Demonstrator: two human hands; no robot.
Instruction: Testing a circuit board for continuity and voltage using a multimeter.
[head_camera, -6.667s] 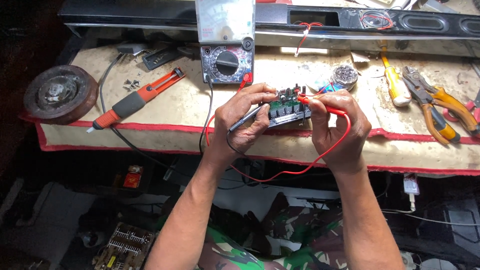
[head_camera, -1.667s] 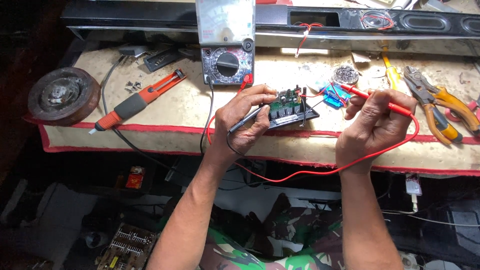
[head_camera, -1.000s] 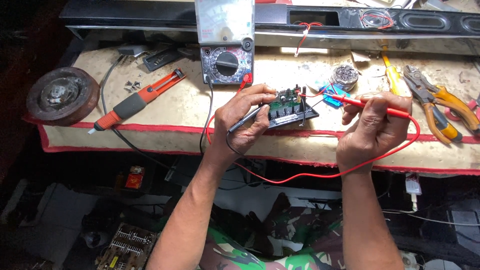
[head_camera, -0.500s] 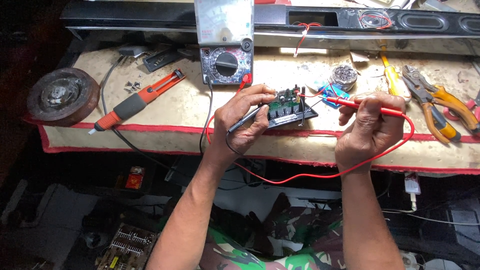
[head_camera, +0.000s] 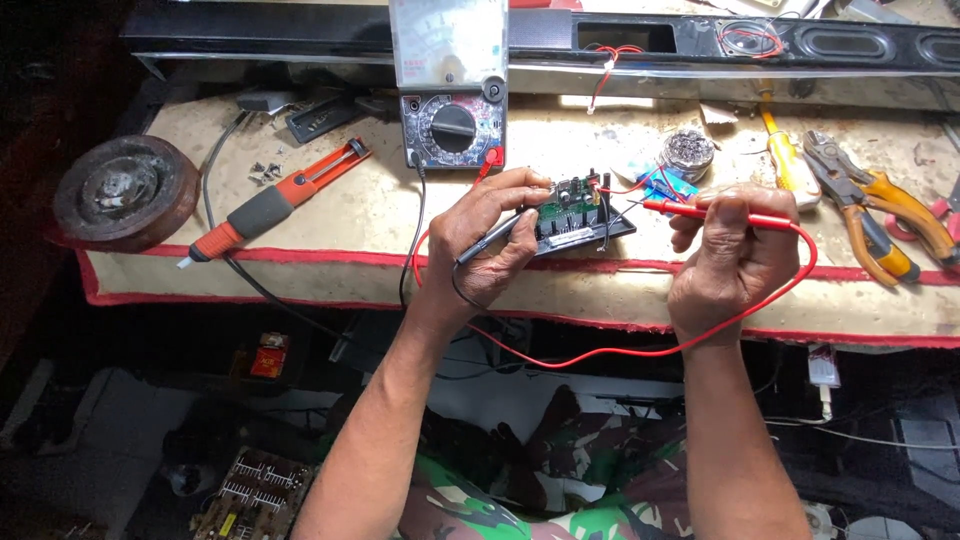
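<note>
My left hand (head_camera: 492, 232) grips a small green circuit board (head_camera: 578, 210) by its left side, and a black test probe (head_camera: 490, 240) lies pinned under the same fingers. My right hand (head_camera: 735, 255) is closed on a red test probe (head_camera: 700, 210), whose metal tip points left and sits just right of the board. A red lead (head_camera: 640, 350) loops below both hands along the bench edge. An analog multimeter (head_camera: 452, 85) stands upright behind the board.
A red-and-grey soldering iron (head_camera: 275, 205) lies at the left by a round rusty speaker magnet (head_camera: 125, 190). Orange-handled pliers (head_camera: 865, 205), a yellow screwdriver (head_camera: 780, 150) and a solder tin (head_camera: 688, 152) sit at the right. A black soundbar housing (head_camera: 700, 35) spans the back. Another circuit board (head_camera: 250, 490) lies on the floor.
My right hand drew the red probe away from the board to the right, then brought its tip back left beside the board. My left hand kept hold of the board.
</note>
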